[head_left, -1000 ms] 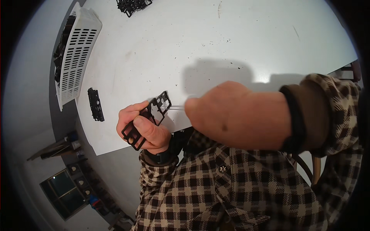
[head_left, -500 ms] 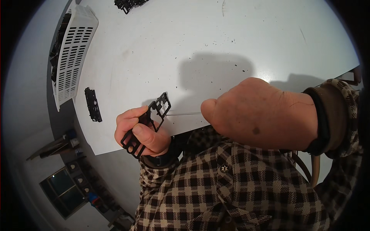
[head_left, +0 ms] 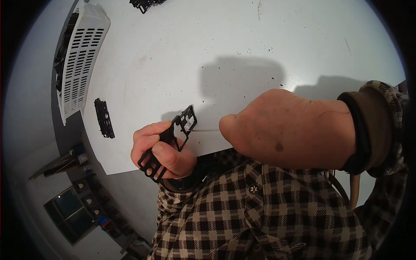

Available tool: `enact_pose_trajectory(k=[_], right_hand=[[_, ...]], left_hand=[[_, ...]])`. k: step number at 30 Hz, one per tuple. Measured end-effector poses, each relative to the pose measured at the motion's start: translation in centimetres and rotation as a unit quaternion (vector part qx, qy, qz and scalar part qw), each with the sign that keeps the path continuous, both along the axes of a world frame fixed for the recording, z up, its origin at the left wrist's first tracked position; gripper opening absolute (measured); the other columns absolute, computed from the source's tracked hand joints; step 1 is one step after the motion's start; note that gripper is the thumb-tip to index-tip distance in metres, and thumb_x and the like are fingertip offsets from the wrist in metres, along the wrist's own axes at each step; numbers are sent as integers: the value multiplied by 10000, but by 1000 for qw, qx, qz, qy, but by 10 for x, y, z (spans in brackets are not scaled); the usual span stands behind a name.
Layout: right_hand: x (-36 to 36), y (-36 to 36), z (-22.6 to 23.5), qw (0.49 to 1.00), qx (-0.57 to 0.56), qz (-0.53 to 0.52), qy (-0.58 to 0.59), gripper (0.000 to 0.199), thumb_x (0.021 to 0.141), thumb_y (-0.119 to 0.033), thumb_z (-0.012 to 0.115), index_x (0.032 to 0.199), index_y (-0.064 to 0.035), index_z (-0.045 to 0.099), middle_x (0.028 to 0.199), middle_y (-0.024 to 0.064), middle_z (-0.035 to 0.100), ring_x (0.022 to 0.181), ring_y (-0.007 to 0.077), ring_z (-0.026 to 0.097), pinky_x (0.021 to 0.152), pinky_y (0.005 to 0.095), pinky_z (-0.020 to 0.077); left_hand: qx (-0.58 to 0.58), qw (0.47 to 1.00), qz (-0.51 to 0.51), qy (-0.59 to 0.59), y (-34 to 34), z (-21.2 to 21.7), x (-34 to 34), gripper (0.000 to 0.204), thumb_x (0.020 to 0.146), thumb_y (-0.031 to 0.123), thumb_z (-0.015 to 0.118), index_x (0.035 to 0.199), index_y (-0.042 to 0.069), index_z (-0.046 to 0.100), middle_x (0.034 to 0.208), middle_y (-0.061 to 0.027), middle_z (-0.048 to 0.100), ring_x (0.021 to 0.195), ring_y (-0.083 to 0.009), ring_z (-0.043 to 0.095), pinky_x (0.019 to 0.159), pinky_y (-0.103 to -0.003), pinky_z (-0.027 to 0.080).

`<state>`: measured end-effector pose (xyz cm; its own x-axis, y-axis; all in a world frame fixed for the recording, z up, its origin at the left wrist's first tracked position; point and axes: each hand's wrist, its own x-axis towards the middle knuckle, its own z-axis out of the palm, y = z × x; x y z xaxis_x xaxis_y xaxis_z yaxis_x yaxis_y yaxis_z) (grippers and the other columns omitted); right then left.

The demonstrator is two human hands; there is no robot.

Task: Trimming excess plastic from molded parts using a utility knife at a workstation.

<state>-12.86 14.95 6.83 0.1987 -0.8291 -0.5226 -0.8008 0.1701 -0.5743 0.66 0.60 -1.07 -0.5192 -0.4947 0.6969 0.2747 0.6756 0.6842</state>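
Note:
My left hand [head_left: 169, 161] is closed around a black plastic frame [head_left: 166, 137], pinching its middle between thumb and fingers. The frame's openwork end points up and right, over the near edge of the white table [head_left: 151, 78]. My right hand [head_left: 281, 130] is a closed fist, seen from the back. From its thumb side a thin, straight metal blade [head_left: 206, 130] runs left to the far end of the frame, where its tip meets or overlaps the openwork. The tool's handle is hidden inside my right fist.
Left of my hands lies a second black plastic part [head_left: 104, 118] on the table. More black parts [head_left: 145, 4] sit at the far edge of view. A white slotted basket [head_left: 93, 21] holding black pieces stands at the far left. Small black scraps dot the tabletop.
My right hand has shifted a little left with the blade, closer to the frame. The left hand and frame appear slightly farther right. Both grips stay the same.

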Motion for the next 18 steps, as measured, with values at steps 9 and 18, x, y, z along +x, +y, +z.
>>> enact_pose_trajectory(k=[9,18], right_hand=[[11,-3,-32,999,9,-33,31,62,755,1,510,774,24,455,598,121,549,540,264,587,470,354,474],[-3,28,-32,985,-122,-82,-91,98,737,16,537,763,31,443,575,114,540,531,260,583,445,348,460]], left_hand=[[16,997,26,-73,2,10,-2,252,859,266,457,849,21,399,760,-154,534,551,-128,439,496,-232,369],[-9,1000,22,-5,3,5,-9,212,846,232,437,844,20,423,715,-115,529,517,-101,402,438,-207,320]])
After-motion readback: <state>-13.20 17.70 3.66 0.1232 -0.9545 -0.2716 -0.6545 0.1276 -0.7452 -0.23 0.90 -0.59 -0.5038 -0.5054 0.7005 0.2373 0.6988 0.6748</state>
